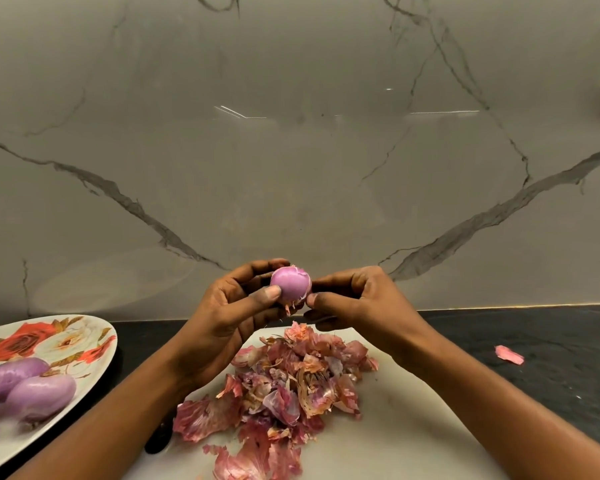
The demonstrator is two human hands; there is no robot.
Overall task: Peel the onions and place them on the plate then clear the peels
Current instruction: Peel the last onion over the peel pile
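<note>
The head view looks down on a dark worktop [551, 341] set against a grey marble wall [291, 150] with dark veins.

In the lower middle of the frame both hands hold one onion [290, 284] up in the air, above the far edge of a white cutting board [413, 427]. The onion is smooth and purple, with a few shreds of dry skin hanging from its lower end. The left hand [229, 317] grips it, fingers curled behind it and the thumb pressed on its front. The right hand [357, 306] has its fingers curled, and its thumb and fingertips pinch the onion's lower right edge, by the hanging shreds.

Below the hands a loose pile of pink and brown peels [284, 386] lies on the board, spreading toward the bottom edge of the frame. One stray peel [509, 354] lies apart on the worktop at the right.

At the lower left a flowered plate [94, 368] carries three peeled onions [39, 393], lying close together. A dark object [158, 438] shows under the left forearm; what it is cannot be told.
</note>
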